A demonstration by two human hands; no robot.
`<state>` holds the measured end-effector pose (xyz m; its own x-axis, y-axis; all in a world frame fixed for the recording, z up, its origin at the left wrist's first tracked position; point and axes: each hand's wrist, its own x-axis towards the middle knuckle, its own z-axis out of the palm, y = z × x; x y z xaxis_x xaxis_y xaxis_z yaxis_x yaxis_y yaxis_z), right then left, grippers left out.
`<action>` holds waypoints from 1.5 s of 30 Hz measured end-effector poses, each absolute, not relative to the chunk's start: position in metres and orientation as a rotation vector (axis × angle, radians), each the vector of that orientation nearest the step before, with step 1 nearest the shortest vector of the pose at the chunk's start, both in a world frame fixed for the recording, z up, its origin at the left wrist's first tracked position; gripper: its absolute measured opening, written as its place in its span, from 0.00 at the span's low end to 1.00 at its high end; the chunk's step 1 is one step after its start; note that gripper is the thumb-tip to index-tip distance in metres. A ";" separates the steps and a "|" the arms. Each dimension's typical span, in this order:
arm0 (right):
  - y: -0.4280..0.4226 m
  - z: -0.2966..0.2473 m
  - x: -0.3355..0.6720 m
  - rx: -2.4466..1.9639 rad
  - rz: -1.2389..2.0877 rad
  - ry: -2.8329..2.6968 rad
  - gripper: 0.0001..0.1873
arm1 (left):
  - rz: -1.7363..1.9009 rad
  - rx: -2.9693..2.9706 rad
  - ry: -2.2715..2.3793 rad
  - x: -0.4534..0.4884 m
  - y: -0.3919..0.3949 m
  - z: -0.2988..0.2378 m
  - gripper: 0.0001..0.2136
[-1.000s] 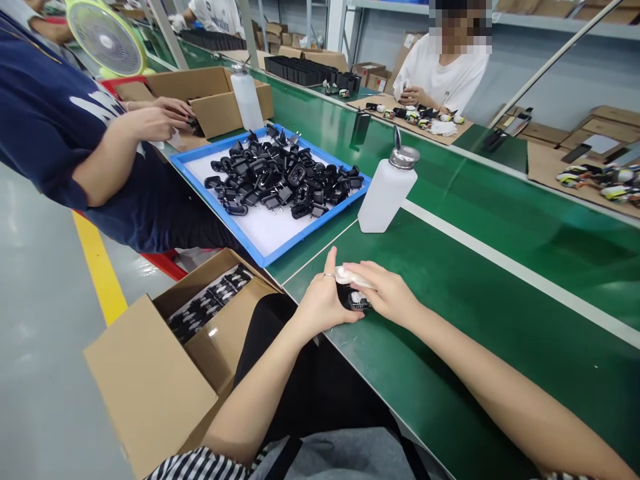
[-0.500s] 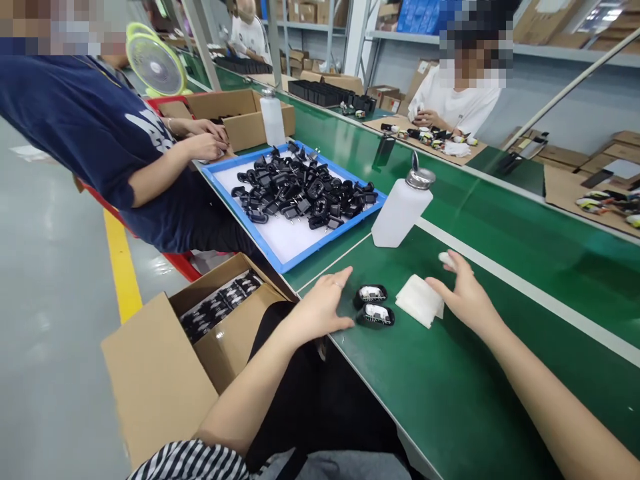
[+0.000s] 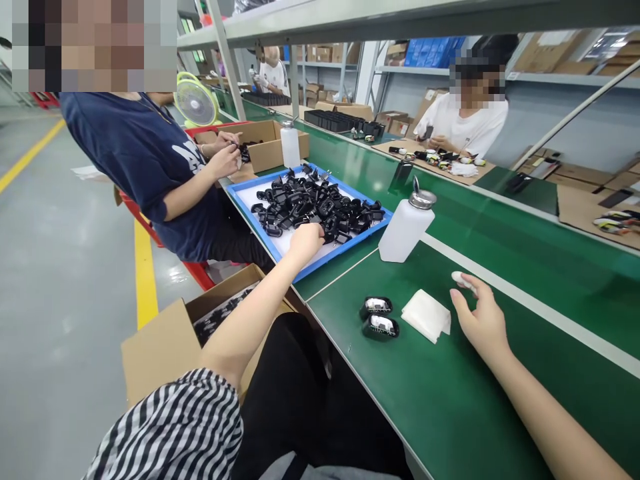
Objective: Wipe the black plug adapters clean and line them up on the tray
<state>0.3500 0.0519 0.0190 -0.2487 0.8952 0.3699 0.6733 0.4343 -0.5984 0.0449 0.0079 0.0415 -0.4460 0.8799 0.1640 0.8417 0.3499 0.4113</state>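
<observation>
My left hand (image 3: 307,241) is over the near edge of a blue-rimmed tray (image 3: 306,272), its curled fingertips at a heap of black plug housings (image 3: 295,200) with metal pins. What is between those fingertips is hidden. My right hand (image 3: 481,317) hovers above the green table, thumb and fingers apart, holding nothing; a white cover sits on a fingertip. Left of it lies a folded cream cloth (image 3: 426,315). Beside the cloth stand two black oval housings, a rear one (image 3: 377,306) and a front one (image 3: 381,326), with white insides facing up.
A white pump bottle (image 3: 406,230) stands right of the tray, another bottle (image 3: 290,145) behind it. An open cardboard box (image 3: 160,347) with black parts is at my left, below the table. Co-workers sit to the left and across; a metal beam (image 3: 350,27) crosses overhead.
My left hand has moved from beside the two housings, forward and left to the heap in the tray. My right hand stays near the cloth, still open. The view has shifted slightly.
</observation>
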 end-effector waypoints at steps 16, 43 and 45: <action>0.020 0.060 0.284 -0.859 1.889 -1.688 0.11 | 1.377 2.029 1.731 0.141 -0.054 0.042 0.10; 0.039 0.056 0.290 -1.457 0.621 -2.397 0.09 | 0.891 1.661 1.501 0.166 -0.007 0.014 0.28; 0.040 0.055 0.290 -1.456 0.598 -2.425 0.10 | 0.930 1.625 1.512 0.170 -0.007 0.013 0.24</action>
<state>0.2903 0.0403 0.0555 -0.4690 0.8832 0.0030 0.7806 0.4161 -0.4665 0.1698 -0.0074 0.0129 0.0525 0.9981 0.0333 0.4794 -0.0544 0.8759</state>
